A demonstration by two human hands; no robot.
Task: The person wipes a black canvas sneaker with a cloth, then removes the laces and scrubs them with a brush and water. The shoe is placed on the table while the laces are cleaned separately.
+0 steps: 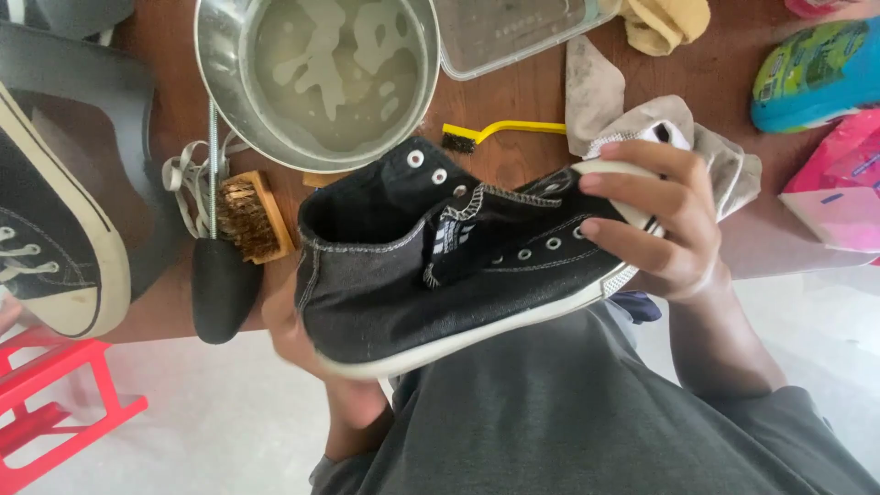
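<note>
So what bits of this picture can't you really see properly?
Head view:
- Left hand: mostly hidden under the black shoe, and blurred.
- Shoe's toe cap: covered by the right hand.
- Second shoe: cut off by the left edge.
- Metal bowl and clear plastic tray: cut off by the top edge.
- Bowl's bottom: hidden by cloudy, soapy water.
- Wooden brush: partly behind the bowl's handle.

Both hands, left and right, curl closed, gripping.

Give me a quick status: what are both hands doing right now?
Left hand under the heel of the black shoe. Right hand gripping its white toe cap. Shoe unlaced, held above the table edge. Nothing in the way.
</note>
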